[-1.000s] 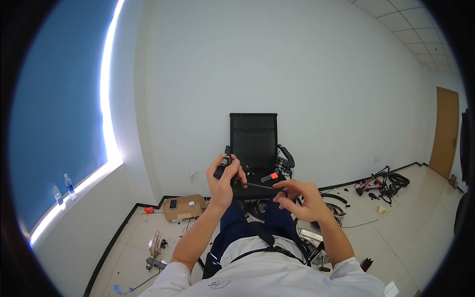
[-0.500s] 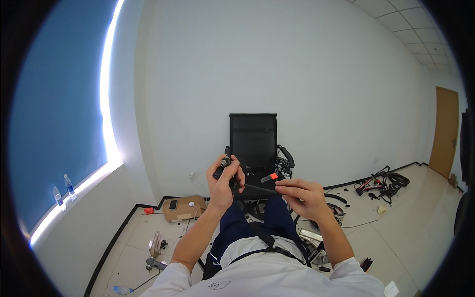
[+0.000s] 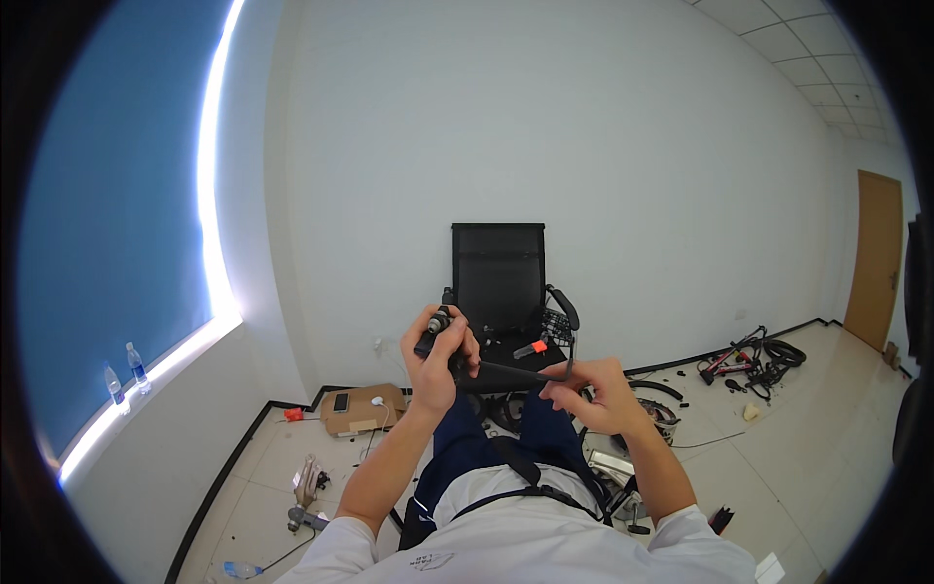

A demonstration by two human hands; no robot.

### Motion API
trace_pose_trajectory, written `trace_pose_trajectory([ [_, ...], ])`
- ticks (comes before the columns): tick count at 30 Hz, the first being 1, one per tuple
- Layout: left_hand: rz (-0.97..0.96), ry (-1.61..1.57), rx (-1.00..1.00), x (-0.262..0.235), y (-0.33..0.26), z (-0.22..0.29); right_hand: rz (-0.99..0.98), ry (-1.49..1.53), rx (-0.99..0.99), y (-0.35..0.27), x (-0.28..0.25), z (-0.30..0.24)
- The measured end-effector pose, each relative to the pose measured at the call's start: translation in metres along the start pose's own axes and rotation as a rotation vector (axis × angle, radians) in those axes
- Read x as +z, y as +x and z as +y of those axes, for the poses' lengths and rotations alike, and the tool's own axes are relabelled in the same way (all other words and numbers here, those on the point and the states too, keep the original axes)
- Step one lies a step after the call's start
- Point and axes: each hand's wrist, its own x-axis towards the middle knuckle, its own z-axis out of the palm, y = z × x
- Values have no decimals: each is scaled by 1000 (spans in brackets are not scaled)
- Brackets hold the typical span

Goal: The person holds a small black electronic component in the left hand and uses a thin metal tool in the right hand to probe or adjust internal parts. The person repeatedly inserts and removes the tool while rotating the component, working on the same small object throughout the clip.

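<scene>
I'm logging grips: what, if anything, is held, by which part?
The left hand holds a dark part around its body. The right hand touches a bent rod near its bend; grip unclear.

The clearest lettering in my view is on my own white shirt [image 3: 545, 530], at the left of my chest near the lower edge: a small dark print [image 3: 424, 562], short letters stacked in two lines, with a thin outlined emblem [image 3: 444, 560] just to its right. On the bright window sill [image 3: 193, 348] I see two clear plastic bottles, one [image 3: 114, 383] beside the other [image 3: 137, 370], each wearing a blue label; whatever is printed there is too small for me to read. Another clear bottle [image 3: 241, 569] lies on the floor [image 3: 778, 477] at my lower left, its bluish label equally unreadable.
</scene>
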Motion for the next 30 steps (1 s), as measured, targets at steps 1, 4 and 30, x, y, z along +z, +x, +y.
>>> trace_pose_trajectory([
  [1,-3,-23,-7,-1,-1,0,0,42,-11,0,1,-1],
  [4,-27,-18,-3,-2,1,-4,39,144,37,0,0,1],
  [30,0,69,23,-3,2,-1,-16,59,-90,-1,-1,3],
])
